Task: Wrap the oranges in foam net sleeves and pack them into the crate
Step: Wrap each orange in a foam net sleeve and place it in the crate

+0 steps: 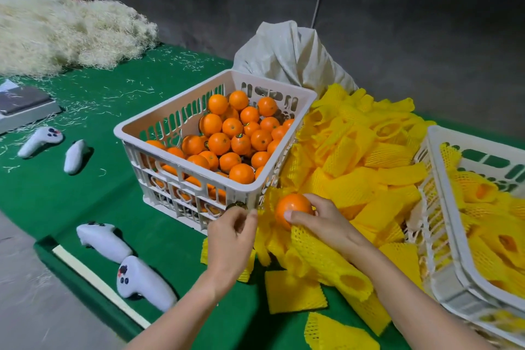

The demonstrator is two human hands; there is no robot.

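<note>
At your 12 o'clock stands a white slatted crate (pixel 125 136) heaped with bare, glossy oranges (pixel 227 136). One orange (pixel 292 207) sits in your right hand (pixel 321 221), at the mouth of a yellow foam net sleeve (pixel 265 224) that your left hand (pixel 230 239) pinches. Loose sleeves (pixel 363 173) are piled at 1 o'clock, and at 3 o'clock a second crate (pixel 434 136) holds sleeved oranges (pixel 483 190).

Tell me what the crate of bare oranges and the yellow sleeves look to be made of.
Crate: likely moulded plastic, off-white and smooth with a slight sheen, walls cut into slots. Sleeves: seemingly soft foam netting, matt yellow, open mesh that creases and flattens.
</note>
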